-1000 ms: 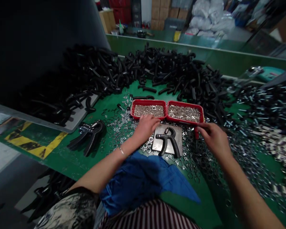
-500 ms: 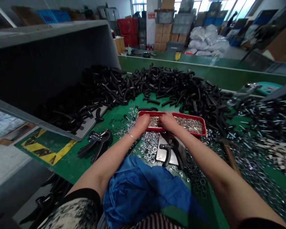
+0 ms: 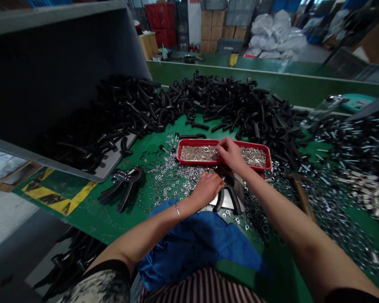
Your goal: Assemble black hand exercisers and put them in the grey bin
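Observation:
My left hand [image 3: 207,187] is closed at the upper left of a black plastic clamp [image 3: 230,198], which lies on a metal plate [image 3: 239,188] with its two handles toward me. A tiny shiny bit shows at its fingertips, too small to name. Above the divider of a red tray [image 3: 180,161], my right hand [image 3: 232,155] has thumb and fingers drawn together; anything between them is hidden. Fine metal pins [image 3: 196,154] fill the tray's left compartment, with one ring on top. Larger metal pieces [image 3: 254,156] lie in its right compartment.
Another black clamp [image 3: 124,185] lies left. Black clamp parts [image 3: 221,97] are heaped behind the tray and spill from a grey bin [image 3: 135,46]. Loose rings and nuts [image 3: 164,181] surround the plate. A hammer [image 3: 304,198] and black-headed bolts [image 3: 360,147] lie right.
My left hand has left the tray and come down toward me and right, to the clamp on the plate. My right hand has risen slightly and shifted right over the tray. The view has tilted down.

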Demonstrator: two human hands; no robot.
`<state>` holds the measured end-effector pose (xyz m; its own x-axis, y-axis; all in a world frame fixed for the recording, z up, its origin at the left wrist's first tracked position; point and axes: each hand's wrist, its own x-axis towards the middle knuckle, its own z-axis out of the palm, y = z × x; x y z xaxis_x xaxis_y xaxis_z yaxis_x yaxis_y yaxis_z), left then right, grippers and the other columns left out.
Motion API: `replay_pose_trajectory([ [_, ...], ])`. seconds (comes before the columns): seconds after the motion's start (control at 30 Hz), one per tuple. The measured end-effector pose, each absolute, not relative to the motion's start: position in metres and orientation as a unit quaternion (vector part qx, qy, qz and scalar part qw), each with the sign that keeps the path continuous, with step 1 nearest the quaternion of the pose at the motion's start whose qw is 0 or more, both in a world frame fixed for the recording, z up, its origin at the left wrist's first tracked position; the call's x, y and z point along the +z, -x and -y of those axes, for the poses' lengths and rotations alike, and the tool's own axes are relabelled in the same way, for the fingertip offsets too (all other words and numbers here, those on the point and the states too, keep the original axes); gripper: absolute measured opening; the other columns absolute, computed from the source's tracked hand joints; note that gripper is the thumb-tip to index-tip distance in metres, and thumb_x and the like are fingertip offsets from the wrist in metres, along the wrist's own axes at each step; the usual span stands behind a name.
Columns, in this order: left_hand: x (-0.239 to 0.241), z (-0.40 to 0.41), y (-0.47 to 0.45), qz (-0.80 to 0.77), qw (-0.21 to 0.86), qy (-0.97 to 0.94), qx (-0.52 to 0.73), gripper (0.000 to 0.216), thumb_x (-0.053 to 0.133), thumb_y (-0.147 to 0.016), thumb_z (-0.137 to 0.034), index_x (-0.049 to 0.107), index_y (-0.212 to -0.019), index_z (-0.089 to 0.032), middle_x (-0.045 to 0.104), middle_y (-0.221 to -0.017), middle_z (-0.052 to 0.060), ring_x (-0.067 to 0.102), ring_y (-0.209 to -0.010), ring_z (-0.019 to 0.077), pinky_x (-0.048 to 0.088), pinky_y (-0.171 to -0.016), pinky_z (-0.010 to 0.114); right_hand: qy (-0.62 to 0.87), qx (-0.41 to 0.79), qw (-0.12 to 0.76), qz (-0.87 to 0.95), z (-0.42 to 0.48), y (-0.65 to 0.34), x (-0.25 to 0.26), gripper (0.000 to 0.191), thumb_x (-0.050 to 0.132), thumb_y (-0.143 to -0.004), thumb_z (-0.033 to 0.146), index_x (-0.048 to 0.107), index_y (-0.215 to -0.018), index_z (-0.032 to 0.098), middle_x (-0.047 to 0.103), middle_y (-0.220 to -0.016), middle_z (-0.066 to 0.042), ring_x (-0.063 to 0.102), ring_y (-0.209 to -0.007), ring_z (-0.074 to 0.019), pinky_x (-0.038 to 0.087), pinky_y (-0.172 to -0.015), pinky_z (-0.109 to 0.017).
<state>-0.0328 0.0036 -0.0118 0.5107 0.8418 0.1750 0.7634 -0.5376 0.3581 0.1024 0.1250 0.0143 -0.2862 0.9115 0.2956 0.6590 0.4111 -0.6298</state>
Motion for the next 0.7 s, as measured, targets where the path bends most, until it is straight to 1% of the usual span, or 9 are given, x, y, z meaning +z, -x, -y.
replay_pose_trajectory([
  [0.07, -0.015, -0.006, 0.031, -0.471, 0.106, -0.861, 0.162, 0.024, 0.047, -0.100, -0.032, 0.064, -0.101, -0.015, 0.067, -0.100, 0.008, 0.059, -0.101, 0.0247, 0.037, -0.093, 0.039, 0.510, 0.332, 0.411, 0.678, -0.102, -0.124, 0.015, 0.014, 0.046, -0.092, 0.035, 0.049, -0.096, 0.023, 0.064, -0.075, -0.001, 0.058, -0.063, -0.0170, 0.046, -0.063, -0.031],
  [0.1, -0.016, -0.007, 0.031, -0.472, 0.096, -0.862, 0.160, 0.025, 0.046, -0.101, -0.032, 0.064, -0.101, -0.015, 0.067, -0.099, 0.008, 0.059, -0.101, 0.0249, 0.037, -0.093, 0.039, 0.508, 0.386, 0.433, 0.637, -0.088, -0.135, 0.014, 0.015, 0.050, -0.090, 0.038, 0.048, -0.093, 0.024, 0.061, -0.071, 0.001, 0.057, -0.059, -0.0164, 0.046, -0.060, -0.031],
  [0.23, -0.016, -0.009, 0.029, -0.460, 0.034, -0.876, 0.140, 0.027, 0.043, -0.102, -0.030, 0.064, -0.098, -0.015, 0.067, -0.095, 0.009, 0.059, -0.097, 0.0251, 0.038, -0.089, 0.040, 0.514, 0.484, 0.405, 0.581, -0.035, -0.172, 0.005, 0.026, 0.063, -0.084, 0.044, 0.052, -0.088, 0.021, 0.061, -0.068, 0.002, 0.060, -0.057, -0.0152, 0.050, -0.060, -0.031],
  [0.3, -0.014, -0.008, 0.027, -0.432, -0.017, -0.893, 0.123, 0.025, 0.042, -0.101, -0.024, 0.064, -0.097, -0.014, 0.066, -0.093, 0.010, 0.059, -0.094, 0.0257, 0.038, -0.088, 0.041, 0.524, 0.520, 0.384, 0.555, -0.017, -0.182, -0.001, 0.031, 0.066, -0.082, 0.047, 0.055, -0.089, 0.019, 0.061, -0.070, 0.001, 0.062, -0.057, -0.0147, 0.051, -0.061, -0.031],
  [0.37, -0.013, -0.007, 0.025, -0.396, -0.065, -0.910, 0.106, 0.022, 0.042, -0.100, -0.018, 0.063, -0.097, -0.012, 0.065, -0.092, 0.011, 0.058, -0.092, 0.0262, 0.039, -0.086, 0.042, 0.539, 0.529, 0.360, 0.548, -0.008, -0.185, -0.006, 0.032, 0.066, -0.082, 0.048, 0.056, -0.089, 0.018, 0.061, -0.071, 0.000, 0.062, -0.058, -0.0151, 0.052, -0.061, -0.031],
  [0.43, -0.013, -0.007, 0.025, -0.365, -0.089, -0.922, 0.094, 0.021, 0.042, -0.099, -0.015, 0.063, -0.097, -0.011, 0.064, -0.092, 0.012, 0.058, -0.091, 0.0266, 0.040, -0.086, 0.043, 0.556, 0.469, 0.333, 0.600, -0.004, -0.183, -0.010, 0.026, 0.063, -0.085, 0.044, 0.057, -0.088, 0.019, 0.063, -0.074, -0.002, 0.063, -0.062, -0.0173, 0.053, -0.063, -0.033],
  [0.5, -0.014, -0.007, 0.026, -0.356, -0.080, -0.927, 0.092, 0.021, 0.043, -0.099, -0.015, 0.063, -0.098, -0.010, 0.064, -0.094, 0.012, 0.058, -0.093, 0.0266, 0.041, -0.088, 0.043, 0.550, 0.345, 0.304, 0.697, -0.004, -0.179, -0.012, 0.017, 0.058, -0.089, 0.036, 0.059, -0.088, 0.020, 0.064, -0.080, -0.005, 0.064, -0.073, -0.0210, 0.054, -0.071, -0.037],
  [0.6, -0.017, -0.006, 0.033, -0.392, 0.007, -0.910, 0.135, 0.020, 0.046, -0.100, -0.021, 0.064, -0.104, -0.013, 0.065, -0.101, 0.010, 0.058, -0.100, 0.0242, 0.043, -0.090, 0.039, 0.490, 0.191, 0.241, 0.816, -0.006, -0.173, -0.013, 0.016, 0.050, -0.095, 0.029, 0.061, -0.092, 0.018, 0.064, -0.093, -0.010, 0.063, -0.089, -0.0235, 0.052, -0.084, -0.038],
  [0.7, -0.018, -0.007, 0.043, -0.437, 0.106, -0.863, 0.229, 0.020, 0.048, -0.100, -0.025, 0.062, -0.110, -0.016, 0.066, -0.109, 0.008, 0.057, -0.107, 0.0217, 0.044, -0.095, 0.037, 0.467, 0.116, 0.175, 0.859, -0.006, -0.168, -0.014, 0.021, 0.045, -0.100, 0.027, 0.063, -0.097, 0.016, 0.063, -0.101, -0.012, 0.062, -0.093, -0.0231, 0.051, -0.084, -0.035],
])
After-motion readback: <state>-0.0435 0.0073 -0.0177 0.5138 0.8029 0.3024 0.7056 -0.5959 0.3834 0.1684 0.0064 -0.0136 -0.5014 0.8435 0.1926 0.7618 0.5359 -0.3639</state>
